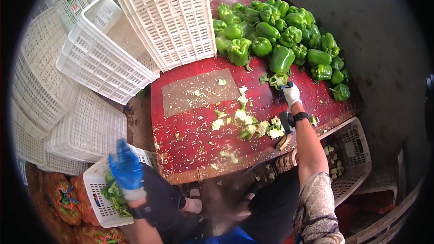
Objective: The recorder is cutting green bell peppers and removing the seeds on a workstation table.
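Note:
My left hand [126, 166], in a blue-coated glove, is raised over a white plastic crate [92, 189] of green pepper pieces [117, 196]. It is blurred, its fingers look apart and nothing shows in it. My right hand [291, 95], in a white and blue glove, reaches across the red table [190, 145] beside a cut green bell pepper [278, 80]. Its fingertips are partly hidden, so a grip cannot be made out. A knife [284, 141] with a wooden handle lies at the near table edge, below my right wrist. Pepper cores [244, 118] and seeds are strewn over the tabletop.
Whole green bell peppers [268, 32] are heaped at the back right. Stacked white crates [169, 17] stand on the table's left side. Another crate [356, 149] with core scraps is at my right. Filled mesh sacks [62, 198] lie at lower left.

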Demonstrator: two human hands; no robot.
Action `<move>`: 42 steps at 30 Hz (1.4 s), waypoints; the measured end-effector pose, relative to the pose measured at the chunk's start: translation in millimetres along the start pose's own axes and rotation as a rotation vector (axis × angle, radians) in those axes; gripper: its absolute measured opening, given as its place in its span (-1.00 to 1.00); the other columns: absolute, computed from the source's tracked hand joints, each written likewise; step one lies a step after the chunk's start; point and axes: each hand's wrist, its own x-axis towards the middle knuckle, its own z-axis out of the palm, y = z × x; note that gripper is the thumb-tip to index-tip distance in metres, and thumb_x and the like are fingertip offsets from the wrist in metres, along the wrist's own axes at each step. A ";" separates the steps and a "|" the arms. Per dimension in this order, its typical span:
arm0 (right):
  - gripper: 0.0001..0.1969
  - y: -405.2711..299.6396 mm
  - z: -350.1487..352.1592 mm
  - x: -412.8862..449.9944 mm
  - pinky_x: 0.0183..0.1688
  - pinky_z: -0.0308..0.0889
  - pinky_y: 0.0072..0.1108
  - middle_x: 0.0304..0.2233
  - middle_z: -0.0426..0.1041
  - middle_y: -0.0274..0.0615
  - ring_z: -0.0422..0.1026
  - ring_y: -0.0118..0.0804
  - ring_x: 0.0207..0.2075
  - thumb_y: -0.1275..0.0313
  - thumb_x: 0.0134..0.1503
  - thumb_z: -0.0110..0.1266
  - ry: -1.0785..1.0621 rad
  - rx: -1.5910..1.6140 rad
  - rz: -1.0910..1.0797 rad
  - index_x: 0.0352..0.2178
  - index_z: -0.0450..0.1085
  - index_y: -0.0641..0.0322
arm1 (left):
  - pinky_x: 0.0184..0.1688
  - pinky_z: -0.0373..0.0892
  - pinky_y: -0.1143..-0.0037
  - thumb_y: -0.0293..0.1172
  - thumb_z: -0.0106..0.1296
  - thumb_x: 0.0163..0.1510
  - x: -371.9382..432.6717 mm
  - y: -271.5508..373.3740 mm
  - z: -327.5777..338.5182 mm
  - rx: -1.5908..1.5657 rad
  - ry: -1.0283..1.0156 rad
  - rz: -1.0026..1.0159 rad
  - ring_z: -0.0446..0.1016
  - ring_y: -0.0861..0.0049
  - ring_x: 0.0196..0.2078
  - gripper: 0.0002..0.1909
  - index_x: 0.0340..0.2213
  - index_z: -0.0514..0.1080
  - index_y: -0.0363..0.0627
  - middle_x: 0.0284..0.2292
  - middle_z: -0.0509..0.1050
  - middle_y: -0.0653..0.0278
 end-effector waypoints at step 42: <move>-0.68 -134.0 33.6 -269.2 -0.51 0.28 -0.64 -0.49 0.45 -0.39 0.36 -0.58 -0.51 0.14 0.18 0.05 -0.897 0.771 0.085 -0.29 0.45 0.21 | -0.46 0.43 0.67 -0.25 -0.01 0.19 2.2 -197.5 12.8 1.028 -0.141 -0.214 0.49 0.72 -0.47 -0.71 -0.23 0.48 -0.26 -0.43 0.53 0.36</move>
